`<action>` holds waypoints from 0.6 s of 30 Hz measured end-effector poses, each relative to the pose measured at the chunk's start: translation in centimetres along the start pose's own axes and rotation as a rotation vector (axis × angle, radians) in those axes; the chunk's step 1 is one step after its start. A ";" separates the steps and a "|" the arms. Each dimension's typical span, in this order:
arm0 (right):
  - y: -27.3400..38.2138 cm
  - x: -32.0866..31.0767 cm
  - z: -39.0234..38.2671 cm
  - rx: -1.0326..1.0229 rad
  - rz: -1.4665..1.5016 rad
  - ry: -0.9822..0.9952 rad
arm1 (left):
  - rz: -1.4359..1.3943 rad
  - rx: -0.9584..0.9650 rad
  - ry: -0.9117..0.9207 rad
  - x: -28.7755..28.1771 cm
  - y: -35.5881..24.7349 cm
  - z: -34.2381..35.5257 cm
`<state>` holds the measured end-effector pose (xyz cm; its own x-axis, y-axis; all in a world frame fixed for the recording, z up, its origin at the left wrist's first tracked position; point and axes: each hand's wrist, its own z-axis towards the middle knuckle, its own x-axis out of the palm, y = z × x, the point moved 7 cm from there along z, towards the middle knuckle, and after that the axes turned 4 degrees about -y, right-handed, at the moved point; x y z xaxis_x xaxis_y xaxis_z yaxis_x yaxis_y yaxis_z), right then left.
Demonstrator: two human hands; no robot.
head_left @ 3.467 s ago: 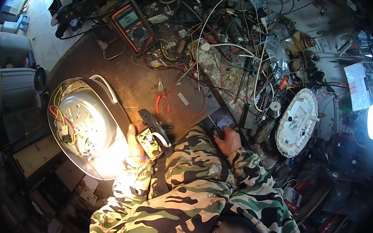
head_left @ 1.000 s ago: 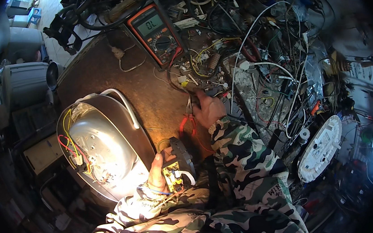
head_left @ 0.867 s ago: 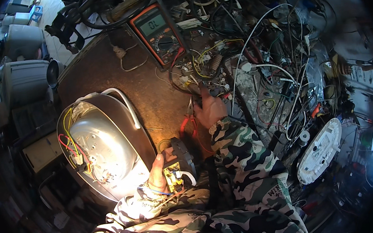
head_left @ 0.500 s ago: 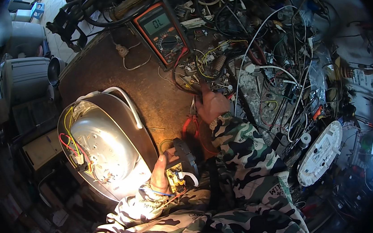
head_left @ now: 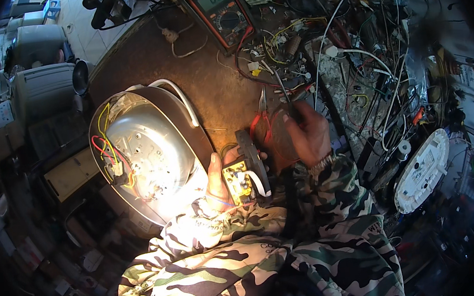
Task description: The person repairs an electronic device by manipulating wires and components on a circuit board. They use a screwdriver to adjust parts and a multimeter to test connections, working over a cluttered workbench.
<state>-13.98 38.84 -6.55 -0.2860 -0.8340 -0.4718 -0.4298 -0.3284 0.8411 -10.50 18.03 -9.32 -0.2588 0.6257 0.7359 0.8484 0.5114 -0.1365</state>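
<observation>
My left hand [head_left: 217, 181] is closed on a black housing [head_left: 251, 149] with a yellow circuit board [head_left: 239, 179] and a white cable, beside an open appliance body [head_left: 150, 139] with a shiny metal inside and red and yellow wires. My right hand [head_left: 307, 132] is closed on a long thin tool [head_left: 283, 89], apparently a screwdriver or probe, pointing up the bench. Just left of that hand, red-handled pliers [head_left: 258, 123] lie on the brown board [head_left: 222, 109].
An orange multimeter [head_left: 217, 13] lies at the top of the board. Tangled wires and small parts [head_left: 365, 61] crowd the right. A white oval plastic base [head_left: 422, 170] lies at lower right, and stacked containers [head_left: 49, 92] stand at the left.
My right hand has moved from beside the pliers rightward and back, now with a long thin tool in it. My left hand still holds the board housing; the view has shifted.
</observation>
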 end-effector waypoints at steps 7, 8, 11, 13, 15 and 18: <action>0.5 -0.1 -8.7 0.299 0.410 0.210 | -0.084 0.038 -0.030 1.8 0.0 -0.6; 1.4 -0.2 -9.5 0.258 0.449 0.244 | -0.076 0.050 -0.052 1.7 0.1 -0.6; 1.9 -0.1 -10.2 0.130 0.313 0.304 | -0.115 0.129 -0.137 0.7 0.5 -0.8; 1.7 0.1 -10.3 0.121 0.256 0.308 | -0.092 0.190 -0.160 0.7 0.8 -0.9; 2.9 -0.5 -9.8 0.042 0.186 0.305 | -0.060 0.227 -0.155 0.7 0.9 -1.0; 4.5 -0.6 -9.2 -0.093 0.148 0.305 | 0.030 0.302 -0.176 0.7 1.2 -2.3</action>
<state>-7.88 33.79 -0.04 -0.0639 -0.9652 -0.2536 -0.3186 -0.2211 0.9217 -8.60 17.68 -7.47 -0.3334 0.7217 0.6067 0.6887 0.6258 -0.3661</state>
